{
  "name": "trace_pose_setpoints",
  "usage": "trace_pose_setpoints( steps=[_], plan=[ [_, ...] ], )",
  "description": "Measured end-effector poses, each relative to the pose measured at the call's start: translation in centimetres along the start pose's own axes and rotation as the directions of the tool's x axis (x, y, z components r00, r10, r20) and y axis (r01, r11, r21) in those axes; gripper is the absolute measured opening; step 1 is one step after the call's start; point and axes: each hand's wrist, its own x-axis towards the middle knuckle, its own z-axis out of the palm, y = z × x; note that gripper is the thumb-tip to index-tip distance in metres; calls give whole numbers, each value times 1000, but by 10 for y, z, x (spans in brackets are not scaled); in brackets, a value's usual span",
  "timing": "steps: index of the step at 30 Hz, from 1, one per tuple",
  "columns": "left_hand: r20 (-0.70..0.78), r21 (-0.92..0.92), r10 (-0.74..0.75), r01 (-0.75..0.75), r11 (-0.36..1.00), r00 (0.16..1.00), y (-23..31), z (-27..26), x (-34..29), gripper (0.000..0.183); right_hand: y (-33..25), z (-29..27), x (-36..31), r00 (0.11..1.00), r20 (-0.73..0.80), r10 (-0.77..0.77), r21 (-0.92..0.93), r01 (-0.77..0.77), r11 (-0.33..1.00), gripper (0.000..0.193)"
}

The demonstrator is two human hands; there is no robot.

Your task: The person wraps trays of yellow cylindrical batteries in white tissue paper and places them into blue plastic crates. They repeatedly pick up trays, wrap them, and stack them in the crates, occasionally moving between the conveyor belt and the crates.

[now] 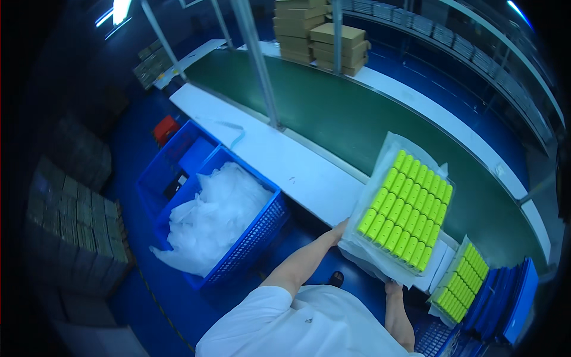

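A tray [450, 196] packed with rows of small yellow-green cylinders [407, 208] is held up in front of me, over the bench and the green belt's near edge. A whitish, translucent sheet [364, 250] lies under it and sticks out on the left and near sides. My left hand [341, 231] grips the left side, its fingers mostly hidden by the sheet. At the near edge, my right hand [392, 288] holds from below, and its fingertips are out of sight. A second batch of yellow-green cylinders [461, 282] sits at the right, close to my right forearm.
A green conveyor belt [315, 113] curves past a white bench [267, 153]. Metal posts [256, 59] rise beside it. Left of me, a blue crate [247, 244] holds white filmy sheets [217, 214]. Blue panels [502, 303] stand at the right. Cardboard boxes [339, 44] are stacked beyond the belt.
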Motion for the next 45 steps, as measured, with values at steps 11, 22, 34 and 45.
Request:
trace_pose_setpoints(
  steps=[11, 22, 34, 45],
  plan=[
    [-368, 520, 544, -318, 793, 754, -45, -179, -48, 57, 48, -17, -9, 920, -383, -79, -317, -50, 947, 62],
    [-536, 843, 675, 268, 467, 507, -58, -518, -82, 63, 165, 183, -155, 905, -114, 409, -990, -136, 27, 32],
    [-574, -59, 454, -587, 807, 681, 40, -517, -107, 15, 196, 334, -151, 919, 191, 345, -915, 40, 401, 42],
    [-484, -43, 545, -641, 766, 684, 84, -431, -167, 15, 217, 545, -149, 751, 640, 165, -617, 373, 693, 48]
  ],
)
